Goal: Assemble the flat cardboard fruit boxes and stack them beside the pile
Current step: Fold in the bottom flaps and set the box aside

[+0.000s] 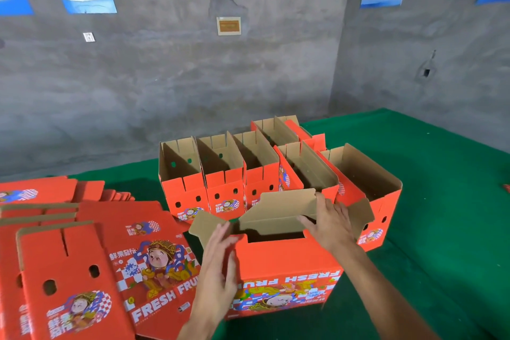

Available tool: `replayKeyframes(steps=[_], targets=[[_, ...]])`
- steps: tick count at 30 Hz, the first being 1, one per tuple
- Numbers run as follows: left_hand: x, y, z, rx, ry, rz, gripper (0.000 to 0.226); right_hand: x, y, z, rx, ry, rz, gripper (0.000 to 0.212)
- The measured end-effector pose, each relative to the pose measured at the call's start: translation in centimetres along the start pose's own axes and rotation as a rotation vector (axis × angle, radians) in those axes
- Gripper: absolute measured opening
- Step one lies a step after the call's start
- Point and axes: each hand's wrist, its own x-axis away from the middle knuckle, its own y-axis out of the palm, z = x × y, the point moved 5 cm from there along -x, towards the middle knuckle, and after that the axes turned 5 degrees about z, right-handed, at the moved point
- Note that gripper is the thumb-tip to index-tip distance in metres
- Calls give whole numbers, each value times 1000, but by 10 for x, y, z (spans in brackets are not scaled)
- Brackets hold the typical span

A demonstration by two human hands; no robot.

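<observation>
A red "FRESH FRUIT" cardboard box [284, 262] stands upside down in front of me on the green table, its brown flaps up. My left hand [218, 259] lies flat with straight fingers against the box's left end, beside the left flap [204, 225]. My right hand [329, 222] presses its fingers on the long far flap [281, 208], which leans inward over the opening. The right end flap [361, 215] sticks up behind that hand. A pile of flat red boxes [77, 257] lies to the left.
Several assembled open boxes [248, 171] stand in rows just behind the one I handle, the nearest [369, 182] at its right rear. Green table cover [441, 201] stretches right. A grey concrete wall [193, 77] with posters rises behind.
</observation>
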Motion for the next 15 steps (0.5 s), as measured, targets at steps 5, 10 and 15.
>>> replayKeyframes(steps=[5,10,15], targets=[[-20,21,15,-128,111,-168,66,-1,-22,-19,-222,-132,12,48],[-38,33,17,-330,9,-135,45,6,-15,-29,-242,-153,0,26],[-41,25,-4,-530,-157,-180,55,9,-18,-5,45,-224,39,26]])
